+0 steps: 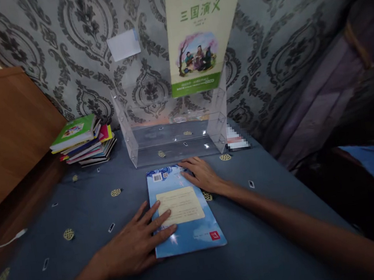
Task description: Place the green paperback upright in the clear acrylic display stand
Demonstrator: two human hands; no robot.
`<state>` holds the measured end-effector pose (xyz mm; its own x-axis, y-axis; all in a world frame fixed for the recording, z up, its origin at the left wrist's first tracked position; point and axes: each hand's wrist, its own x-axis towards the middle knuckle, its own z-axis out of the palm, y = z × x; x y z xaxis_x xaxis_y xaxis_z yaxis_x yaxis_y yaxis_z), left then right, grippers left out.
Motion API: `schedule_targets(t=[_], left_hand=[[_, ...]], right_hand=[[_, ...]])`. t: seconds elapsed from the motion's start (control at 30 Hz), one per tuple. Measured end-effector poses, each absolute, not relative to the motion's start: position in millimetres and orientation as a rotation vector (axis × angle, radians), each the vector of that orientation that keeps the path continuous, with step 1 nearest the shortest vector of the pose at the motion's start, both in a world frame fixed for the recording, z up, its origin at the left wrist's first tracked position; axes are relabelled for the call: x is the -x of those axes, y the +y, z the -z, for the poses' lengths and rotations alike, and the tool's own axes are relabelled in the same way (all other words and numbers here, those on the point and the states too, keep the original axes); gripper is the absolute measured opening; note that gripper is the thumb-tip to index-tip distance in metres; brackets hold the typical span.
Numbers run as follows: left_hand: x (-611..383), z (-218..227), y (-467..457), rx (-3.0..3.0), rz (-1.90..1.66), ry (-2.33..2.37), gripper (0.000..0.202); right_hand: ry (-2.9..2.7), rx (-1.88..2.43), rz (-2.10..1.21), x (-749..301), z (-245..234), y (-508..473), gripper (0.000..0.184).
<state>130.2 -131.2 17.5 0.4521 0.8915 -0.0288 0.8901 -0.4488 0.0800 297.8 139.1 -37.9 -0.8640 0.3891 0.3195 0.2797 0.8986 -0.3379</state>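
A blue book [188, 235] lies flat on the table, back cover up, showing a barcode and a pale text panel. My left hand [139, 239] rests at its left edge with the fingers spread over the cover. At the book's far right corner is my right hand [203, 174], palm down, fingers stretched across the edge. Just beyond the book stands a clear acrylic rack [174, 150]. A cream and green book [190, 26] stands upright at the rack's right side, its front cover facing me.
A stack of books [78, 142] sits at the back left beside a wooden panel [7, 121]. A white cable [5, 245] lies at the left. Patterned wallpaper [80, 26] rises behind the table [88, 197]. A curtain [322, 73] hangs at the right.
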Motion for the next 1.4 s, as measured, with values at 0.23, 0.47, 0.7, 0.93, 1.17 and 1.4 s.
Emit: schedule_targets(t=[0.23, 0.47, 0.7, 0.93, 1.17, 1.4], left_hand=[[-132, -36, -129, -2.473, 0.082, 1.539, 0.097], [-108, 7, -98, -2.432, -0.074, 1.992, 0.063], [-114, 25, -36, -2.397, -0.229, 2.285, 0.048], [-159, 8, 14, -2.419, -0.191, 2.27, 0.033], [-184, -6, 27, -2.348, -0.137, 2.289, 0.036], [-199, -9, 22, -2.369, 0.136, 2.359, 0.054]], right_hand=[[-2.593, 0.449, -0.556, -325, 50, 147, 0.041], [-2.524, 0.397, -0.718, -345, 50, 146, 0.038], [-2.487, 0.325, -0.71, -345, 39, 138, 0.027], [-2.444, 0.344, -0.71, -348, 39, 133, 0.025], [-2.253, 0.587, -1.045, -353, 31, 117, 0.043], [-2.057, 0.609, -1.393, -354, 22, 113, 0.052]])
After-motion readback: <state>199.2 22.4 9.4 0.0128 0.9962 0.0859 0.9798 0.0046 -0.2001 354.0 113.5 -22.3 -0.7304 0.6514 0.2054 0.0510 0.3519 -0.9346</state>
